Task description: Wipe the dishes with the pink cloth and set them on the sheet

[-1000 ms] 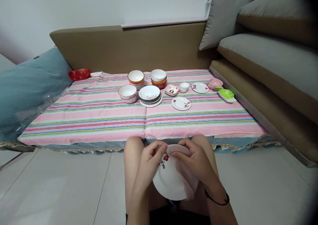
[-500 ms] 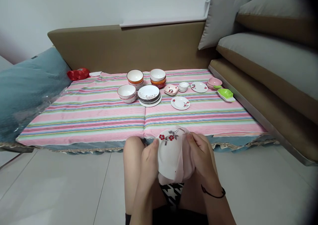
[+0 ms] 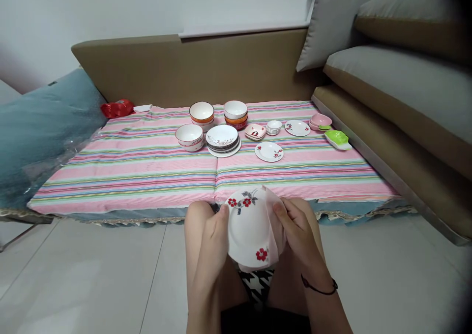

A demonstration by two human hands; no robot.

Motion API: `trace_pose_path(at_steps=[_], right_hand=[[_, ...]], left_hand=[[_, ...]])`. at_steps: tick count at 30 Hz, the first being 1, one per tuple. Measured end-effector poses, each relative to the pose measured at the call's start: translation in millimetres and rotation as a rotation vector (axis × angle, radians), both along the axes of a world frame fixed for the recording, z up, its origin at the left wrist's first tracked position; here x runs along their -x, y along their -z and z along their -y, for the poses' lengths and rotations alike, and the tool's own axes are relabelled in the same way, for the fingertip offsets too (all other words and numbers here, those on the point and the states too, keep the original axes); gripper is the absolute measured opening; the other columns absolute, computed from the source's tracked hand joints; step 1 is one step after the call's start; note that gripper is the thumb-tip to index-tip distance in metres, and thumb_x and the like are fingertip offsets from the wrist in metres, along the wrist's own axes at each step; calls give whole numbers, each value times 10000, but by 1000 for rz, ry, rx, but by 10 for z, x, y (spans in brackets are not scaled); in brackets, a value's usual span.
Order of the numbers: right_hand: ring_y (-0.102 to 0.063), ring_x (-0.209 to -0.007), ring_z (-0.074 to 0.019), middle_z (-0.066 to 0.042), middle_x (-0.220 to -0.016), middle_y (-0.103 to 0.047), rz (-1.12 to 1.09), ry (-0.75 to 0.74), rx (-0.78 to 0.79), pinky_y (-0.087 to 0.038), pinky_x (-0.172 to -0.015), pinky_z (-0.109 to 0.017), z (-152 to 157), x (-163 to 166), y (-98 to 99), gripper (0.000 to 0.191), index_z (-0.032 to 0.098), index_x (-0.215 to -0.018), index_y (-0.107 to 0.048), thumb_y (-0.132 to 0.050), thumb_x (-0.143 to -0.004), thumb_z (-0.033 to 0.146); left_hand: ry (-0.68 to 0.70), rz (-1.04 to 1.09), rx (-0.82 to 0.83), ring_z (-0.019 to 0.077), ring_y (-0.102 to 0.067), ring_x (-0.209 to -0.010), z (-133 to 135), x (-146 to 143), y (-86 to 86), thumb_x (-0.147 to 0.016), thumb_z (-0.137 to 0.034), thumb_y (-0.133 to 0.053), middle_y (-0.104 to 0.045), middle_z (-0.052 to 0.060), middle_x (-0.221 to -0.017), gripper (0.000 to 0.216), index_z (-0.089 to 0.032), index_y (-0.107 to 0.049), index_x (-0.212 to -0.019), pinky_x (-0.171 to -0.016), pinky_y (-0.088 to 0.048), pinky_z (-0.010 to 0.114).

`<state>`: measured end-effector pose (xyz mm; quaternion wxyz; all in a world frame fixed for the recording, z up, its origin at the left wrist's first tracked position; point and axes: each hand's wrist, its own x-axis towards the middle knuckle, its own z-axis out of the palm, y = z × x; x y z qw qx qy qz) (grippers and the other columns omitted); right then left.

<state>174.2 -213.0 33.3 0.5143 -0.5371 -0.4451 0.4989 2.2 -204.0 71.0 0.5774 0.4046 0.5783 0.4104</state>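
Plate [image 3: 245,233] tilts at the frame's lower centre, the left hand [image 3: 215,233] gripping its left rim, the right hand [image 3: 298,228] pinching pink cloth [image 3: 275,226] over its right side. Steady rim support and light, flat cloth pressure should suit its smooth glaze.

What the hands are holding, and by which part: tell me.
A flowered white plate, held by opposite edges: left hand at the left rim, right hand at the right, over a pink cloth.
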Motion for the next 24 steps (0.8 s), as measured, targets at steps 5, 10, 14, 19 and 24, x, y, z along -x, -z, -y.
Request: trace_pose_path(at_steps=[5,10,14,19,24], right_hand=[[-445,-660,-141,11,-688,-463,223,-174,-8,-390,-581,-247,12,-60,-58,343,206,-754,-487,-447,-917,505],[-335,-607,-136,26,-626,-347,343,-320,-30,-290,-557,-280,24,-20,-165,376,217,-659,-379,-410,-938,468],[-362,-623,-139,20,-647,-389,268,-236,-23,-307,-562,-275,28,18,-168,364,213,-683,-431,-438,-925,484],[-485,-716,-152,-4,-761,-536,122,-116,-33,-394,-624,-247,-5,56,-139,315,203,-849,-558,-457,-920,493],[-591,-946,-222,-47,-992,-657,-56,37,-13,-478,-777,-290,-16,111,-92,317,223,-1030,-618,-514,-895,490]], left_hand=[[338,56,12,255,-644,-940,5,131,-30,-920,-503,-453,-734,81,-938,457,-155,-737,-1004,-835,-482,303],[499,97,-12,269,-621,-996,39,114,-59,-923,-475,-452,-721,82,-963,417,-180,-732,-1015,-881,-472,343],[363,121,14,247,-633,-837,36,133,10,-894,-481,-507,-713,78,-862,386,-169,-732,-880,-788,-492,327],[74,155,-12,214,-598,-695,54,66,114,-879,-545,-496,-672,48,-735,431,-164,-679,-789,-639,-467,297],[-150,65,-94,209,-602,-684,109,-147,-3,-897,-556,-446,-690,52,-797,451,-174,-685,-903,-630,-478,289]])
